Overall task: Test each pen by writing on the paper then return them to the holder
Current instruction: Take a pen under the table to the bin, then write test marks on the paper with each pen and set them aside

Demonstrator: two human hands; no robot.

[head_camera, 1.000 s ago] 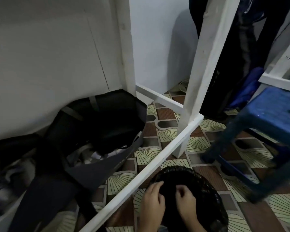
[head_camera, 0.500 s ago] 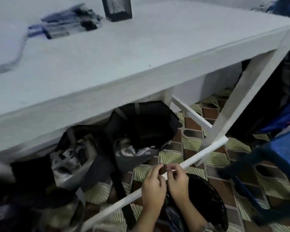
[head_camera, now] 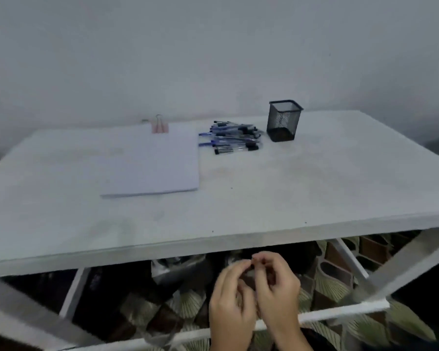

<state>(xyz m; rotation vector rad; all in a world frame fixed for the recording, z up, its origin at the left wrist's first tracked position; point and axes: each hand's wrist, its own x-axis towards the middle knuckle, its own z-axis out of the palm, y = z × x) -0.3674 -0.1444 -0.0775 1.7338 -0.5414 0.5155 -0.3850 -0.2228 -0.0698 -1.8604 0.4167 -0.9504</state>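
1. Holds left hand (head_camera: 232, 302) and right hand (head_camera: 276, 290) close together below the near edge of the table (head_camera: 314, 186), well apart from everything on top.
2. Curls the fingers of both inward, tips nearly meeting; may pinch something small between them, but cannot tell through the blur.
3. Has the pens (head_camera: 232, 138) heaped loose at the far middle, none in hand, none sticking up out of the holder (head_camera: 284, 121).
4. Stands that holder upright just right of the heap, so tested pens can drop straight in.
5. Lays the paper (head_camera: 150, 163) flat just left of the pens, gripped at its far edge by a binder clip (head_camera: 159, 125), which stops sheets shifting under writing.
6. Reads as a task not yet begun: calls for a reach up and far to take 1 pen first.
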